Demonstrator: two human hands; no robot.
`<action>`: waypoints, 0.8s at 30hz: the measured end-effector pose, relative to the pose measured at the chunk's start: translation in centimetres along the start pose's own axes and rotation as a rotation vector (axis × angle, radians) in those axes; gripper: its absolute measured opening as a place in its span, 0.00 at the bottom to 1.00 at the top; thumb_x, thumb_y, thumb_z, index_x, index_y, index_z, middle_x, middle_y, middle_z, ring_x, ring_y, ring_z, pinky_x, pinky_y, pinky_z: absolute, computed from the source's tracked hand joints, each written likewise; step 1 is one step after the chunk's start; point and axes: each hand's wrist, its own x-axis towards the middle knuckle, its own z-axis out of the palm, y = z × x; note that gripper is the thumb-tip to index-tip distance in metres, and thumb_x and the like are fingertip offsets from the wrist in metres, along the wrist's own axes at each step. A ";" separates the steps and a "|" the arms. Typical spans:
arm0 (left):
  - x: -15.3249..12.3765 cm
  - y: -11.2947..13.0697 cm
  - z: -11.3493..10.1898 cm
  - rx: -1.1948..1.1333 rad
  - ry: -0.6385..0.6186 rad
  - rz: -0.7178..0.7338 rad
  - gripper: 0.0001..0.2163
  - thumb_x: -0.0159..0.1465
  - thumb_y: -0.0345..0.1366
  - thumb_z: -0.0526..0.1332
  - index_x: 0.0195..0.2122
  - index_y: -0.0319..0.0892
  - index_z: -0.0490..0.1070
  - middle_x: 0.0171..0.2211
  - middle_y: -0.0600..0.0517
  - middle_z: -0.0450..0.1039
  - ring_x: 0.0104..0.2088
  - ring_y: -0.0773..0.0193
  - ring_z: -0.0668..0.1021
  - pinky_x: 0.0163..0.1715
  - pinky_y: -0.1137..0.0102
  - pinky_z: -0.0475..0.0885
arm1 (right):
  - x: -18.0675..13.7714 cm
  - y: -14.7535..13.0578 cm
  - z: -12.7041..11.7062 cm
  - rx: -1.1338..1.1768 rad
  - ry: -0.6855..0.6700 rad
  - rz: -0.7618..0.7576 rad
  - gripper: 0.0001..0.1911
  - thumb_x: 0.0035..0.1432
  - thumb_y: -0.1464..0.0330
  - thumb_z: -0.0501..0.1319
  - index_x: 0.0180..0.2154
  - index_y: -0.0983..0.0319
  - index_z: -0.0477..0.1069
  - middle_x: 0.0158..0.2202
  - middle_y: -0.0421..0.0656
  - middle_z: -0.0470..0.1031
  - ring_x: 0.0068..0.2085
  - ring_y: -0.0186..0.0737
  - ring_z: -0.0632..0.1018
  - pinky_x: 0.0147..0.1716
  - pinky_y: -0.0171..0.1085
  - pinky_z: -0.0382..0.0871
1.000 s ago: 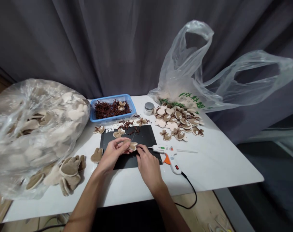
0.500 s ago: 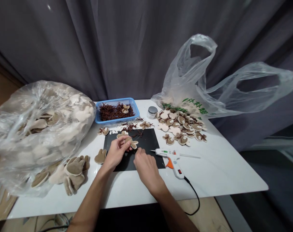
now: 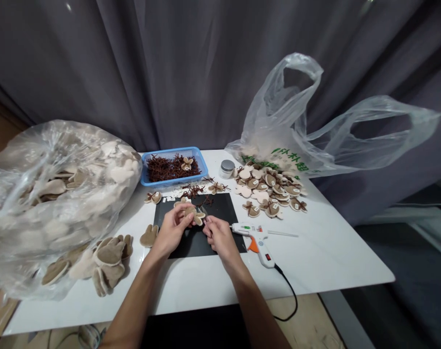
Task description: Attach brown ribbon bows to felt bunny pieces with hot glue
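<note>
A: Since half a second ago your right hand (image 3: 217, 235) has come up off the black mat (image 3: 220, 242) to meet the left.

B: Left hand (image 3: 172, 229) pinches the beige bunny piece (image 3: 194, 215) above the mat; right fingertips close on something small beside it, can't tell what.

A: Looks like the attach step. Next needs a steady press. Glue gun (image 3: 254, 235) lies just right; blue basket (image 3: 173, 166) behind.

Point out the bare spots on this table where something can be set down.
Bare tabletop lies right of the glue gun, below the pile of finished bunny pieces. The near edge strip in front of the black mat is also free, apart from the forearms. It is crowded around the blue basket, both hands, and the big bag on the left.
</note>
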 end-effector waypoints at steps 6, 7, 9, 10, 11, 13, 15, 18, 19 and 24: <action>-0.1 -0.1 0.0 -0.018 -0.003 0.001 0.25 0.60 0.54 0.75 0.49 0.41 0.76 0.34 0.51 0.80 0.34 0.62 0.81 0.40 0.67 0.76 | 0.3 0.7 0.4 0.090 -0.008 0.090 0.33 0.48 0.35 0.66 0.31 0.58 0.65 0.21 0.28 0.54 0.19 0.25 0.49 0.17 0.28 0.37; -0.1 -0.2 0.0 -0.016 -0.007 0.004 0.25 0.60 0.54 0.75 0.49 0.41 0.76 0.34 0.51 0.80 0.34 0.62 0.81 0.40 0.67 0.76 | 0.3 0.8 0.5 0.101 -0.013 0.102 0.35 0.48 0.34 0.66 0.32 0.59 0.67 0.21 0.28 0.55 0.19 0.24 0.49 0.17 0.28 0.37; -0.1 -0.3 0.1 -0.003 -0.014 0.012 0.24 0.61 0.54 0.74 0.49 0.41 0.76 0.35 0.51 0.80 0.34 0.62 0.81 0.40 0.67 0.76 | 0.3 0.9 0.6 0.126 -0.025 0.123 0.36 0.48 0.32 0.65 0.31 0.60 0.68 0.21 0.28 0.55 0.18 0.24 0.49 0.16 0.28 0.37; -0.1 -0.3 0.1 0.005 -0.015 0.020 0.24 0.61 0.54 0.74 0.49 0.41 0.76 0.36 0.51 0.80 0.35 0.61 0.81 0.40 0.67 0.76 | 0.3 1.0 0.6 0.140 -0.032 0.133 0.36 0.48 0.32 0.65 0.30 0.60 0.68 0.21 0.28 0.55 0.18 0.24 0.49 0.16 0.28 0.37; -0.1 -0.4 0.2 0.013 -0.015 0.032 0.23 0.62 0.53 0.74 0.49 0.41 0.76 0.36 0.50 0.80 0.36 0.61 0.82 0.41 0.67 0.76 | 0.4 1.0 0.6 0.154 -0.041 0.144 0.35 0.49 0.33 0.65 0.29 0.60 0.67 0.20 0.28 0.54 0.18 0.24 0.49 0.16 0.28 0.37; -0.1 -0.4 0.5 0.018 -0.024 0.062 0.22 0.64 0.53 0.72 0.50 0.42 0.76 0.38 0.50 0.80 0.39 0.60 0.82 0.43 0.67 0.77 | 0.4 1.0 0.6 0.175 -0.065 0.166 0.34 0.50 0.35 0.67 0.27 0.59 0.64 0.19 0.28 0.54 0.18 0.23 0.49 0.17 0.28 0.36; -0.2 -0.4 0.8 0.016 -0.048 0.085 0.21 0.66 0.52 0.71 0.52 0.42 0.75 0.38 0.50 0.80 0.38 0.60 0.82 0.44 0.66 0.77 | 0.4 1.0 0.6 0.189 -0.087 0.183 0.34 0.49 0.36 0.68 0.26 0.58 0.62 0.19 0.28 0.54 0.18 0.23 0.49 0.17 0.28 0.36; -0.2 -0.4 1.1 0.017 -0.080 0.092 0.20 0.68 0.51 0.69 0.54 0.43 0.74 0.37 0.51 0.79 0.35 0.61 0.82 0.43 0.66 0.77 | 0.4 1.0 0.7 0.207 -0.100 0.190 0.34 0.49 0.36 0.68 0.26 0.57 0.60 0.18 0.27 0.53 0.18 0.23 0.48 0.17 0.28 0.36; -0.2 -0.4 1.1 0.015 -0.084 0.090 0.20 0.69 0.51 0.69 0.54 0.43 0.73 0.37 0.51 0.79 0.35 0.62 0.82 0.43 0.66 0.77 | 0.4 1.0 0.7 0.212 -0.103 0.190 0.34 0.49 0.35 0.68 0.26 0.57 0.60 0.18 0.27 0.53 0.18 0.24 0.47 0.17 0.28 0.36; -0.2 -0.6 1.2 0.001 -0.058 0.075 0.21 0.67 0.52 0.70 0.53 0.44 0.73 0.38 0.51 0.79 0.36 0.62 0.81 0.43 0.67 0.77 | 0.5 1.3 0.7 0.227 -0.104 0.177 0.37 0.45 0.32 0.68 0.27 0.57 0.59 0.19 0.26 0.52 0.18 0.23 0.47 0.17 0.27 0.36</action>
